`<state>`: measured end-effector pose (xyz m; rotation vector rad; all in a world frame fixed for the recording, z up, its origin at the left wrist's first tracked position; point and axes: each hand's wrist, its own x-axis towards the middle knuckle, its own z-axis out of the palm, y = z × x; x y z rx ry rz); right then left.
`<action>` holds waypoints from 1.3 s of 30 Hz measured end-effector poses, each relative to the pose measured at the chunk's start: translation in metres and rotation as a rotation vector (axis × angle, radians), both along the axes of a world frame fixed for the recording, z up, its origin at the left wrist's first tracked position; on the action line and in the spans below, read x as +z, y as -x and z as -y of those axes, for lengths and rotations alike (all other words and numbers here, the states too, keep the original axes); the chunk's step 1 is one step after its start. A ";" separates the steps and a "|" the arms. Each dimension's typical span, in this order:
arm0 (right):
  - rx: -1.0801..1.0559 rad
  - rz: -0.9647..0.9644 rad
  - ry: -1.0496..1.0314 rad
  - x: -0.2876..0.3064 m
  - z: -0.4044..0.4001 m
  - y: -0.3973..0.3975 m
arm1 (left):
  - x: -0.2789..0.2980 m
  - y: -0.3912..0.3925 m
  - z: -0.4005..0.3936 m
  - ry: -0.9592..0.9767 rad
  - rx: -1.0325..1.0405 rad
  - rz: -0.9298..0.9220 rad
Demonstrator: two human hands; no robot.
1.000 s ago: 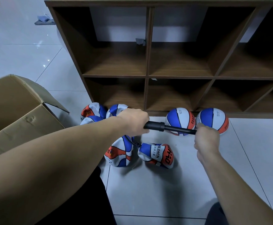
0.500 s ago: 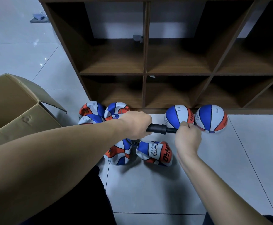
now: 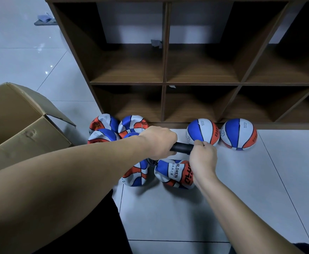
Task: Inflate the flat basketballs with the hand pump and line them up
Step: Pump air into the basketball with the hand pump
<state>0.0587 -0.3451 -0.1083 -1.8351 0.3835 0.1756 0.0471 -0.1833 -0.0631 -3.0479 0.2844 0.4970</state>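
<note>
My left hand (image 3: pixel 157 142) grips the black barrel of the hand pump (image 3: pixel 182 147), held level above the floor. My right hand (image 3: pixel 203 158) grips the pump's handle, pushed in close against the barrel so no rod shows. A thin hose drops from the pump to a crumpled, flat basketball (image 3: pixel 174 174) below my hands. Another flat ball (image 3: pixel 136 174) lies just left of it, partly under my left arm. Two round, inflated blue, white and orange balls (image 3: pixel 203 132) (image 3: pixel 239 133) stand side by side against the shelf's base. Several flat balls (image 3: pixel 104 129) are heaped at the left.
A dark wooden cube shelf (image 3: pixel 164 83) with open compartments stands on the pale tiled floor (image 3: pixel 260 189) straight ahead. An open cardboard box (image 3: pixel 21 125) sits at my left. A grey object (image 3: pixel 43 20) lies on the floor far left.
My right hand has pushed the handle leftward into the barrel; the exposed rod has shortened until it is hidden. The left hand has held the barrel steady.
</note>
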 end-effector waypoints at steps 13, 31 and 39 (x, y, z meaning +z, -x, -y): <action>-0.134 -0.096 -0.022 0.009 0.062 -0.044 | 0.004 -0.007 -0.032 0.085 0.133 -0.069; -0.078 0.001 0.010 0.007 0.003 -0.008 | 0.002 -0.004 -0.002 -0.004 0.038 0.001; -0.017 0.006 0.007 0.009 -0.004 -0.003 | 0.003 -0.001 0.002 0.023 0.035 -0.002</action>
